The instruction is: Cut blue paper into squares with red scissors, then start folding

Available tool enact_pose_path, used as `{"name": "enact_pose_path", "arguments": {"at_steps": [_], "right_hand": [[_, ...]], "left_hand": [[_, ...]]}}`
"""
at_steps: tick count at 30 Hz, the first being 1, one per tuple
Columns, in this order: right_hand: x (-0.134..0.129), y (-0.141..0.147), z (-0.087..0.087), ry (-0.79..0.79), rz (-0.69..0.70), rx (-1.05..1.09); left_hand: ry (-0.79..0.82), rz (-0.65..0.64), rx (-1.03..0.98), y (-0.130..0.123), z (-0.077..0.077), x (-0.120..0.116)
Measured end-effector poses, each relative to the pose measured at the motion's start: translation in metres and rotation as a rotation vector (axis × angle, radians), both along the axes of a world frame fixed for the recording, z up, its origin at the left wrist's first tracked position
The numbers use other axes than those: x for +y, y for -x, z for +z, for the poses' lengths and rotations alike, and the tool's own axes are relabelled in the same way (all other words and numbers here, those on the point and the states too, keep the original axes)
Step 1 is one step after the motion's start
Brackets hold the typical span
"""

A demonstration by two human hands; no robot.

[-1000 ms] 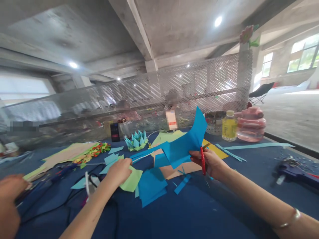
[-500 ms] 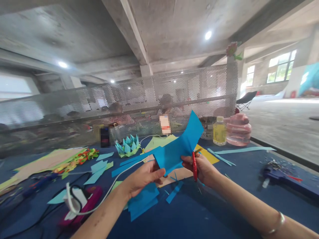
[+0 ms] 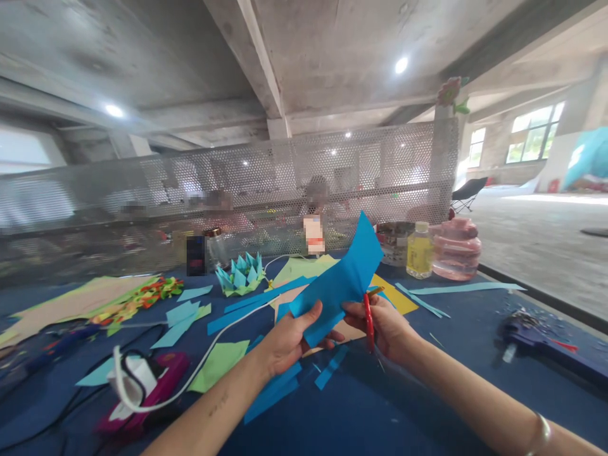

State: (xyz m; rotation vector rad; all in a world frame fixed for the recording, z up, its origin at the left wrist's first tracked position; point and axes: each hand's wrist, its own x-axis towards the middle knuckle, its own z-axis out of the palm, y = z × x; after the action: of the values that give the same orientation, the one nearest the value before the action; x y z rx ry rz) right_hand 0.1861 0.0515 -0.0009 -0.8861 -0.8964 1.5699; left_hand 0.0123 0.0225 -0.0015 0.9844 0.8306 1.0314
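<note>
Two hands point(image 3: 291, 339) point(image 3: 387, 326), one sheet point(image 3: 335, 285), one scissors point(image 3: 369, 324)

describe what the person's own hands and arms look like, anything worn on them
Left hand and right hand are gloveless; no sleeves show. A silver-coloured bangle circles the right forearm. The left forearm bears small dark marks, too blurred to read.

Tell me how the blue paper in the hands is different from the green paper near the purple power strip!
The blue paper is bright blue, while the green paper is pale green.
The blue paper is held up by the left hand; the green paper lies on the table.
The blue paper curves upward, but the green paper looks mostly flat.
Both are plain-coloured.
</note>
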Motion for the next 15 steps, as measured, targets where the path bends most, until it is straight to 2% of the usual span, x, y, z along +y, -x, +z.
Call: {"name": "enact_pose_path", "arguments": {"at_steps": [7, 15], "right_hand": [[-0.004, 0.003, 0.0, 0.006, -0.019, -0.017], [-0.012, 0.007, 0.002, -0.049, 0.021, -0.039]], "left_hand": [[-0.041, 0.045, 0.012, 0.006, 0.001, -0.004], [-0.05, -0.022, 0.003, 0.015, -0.003, -0.005]]}}
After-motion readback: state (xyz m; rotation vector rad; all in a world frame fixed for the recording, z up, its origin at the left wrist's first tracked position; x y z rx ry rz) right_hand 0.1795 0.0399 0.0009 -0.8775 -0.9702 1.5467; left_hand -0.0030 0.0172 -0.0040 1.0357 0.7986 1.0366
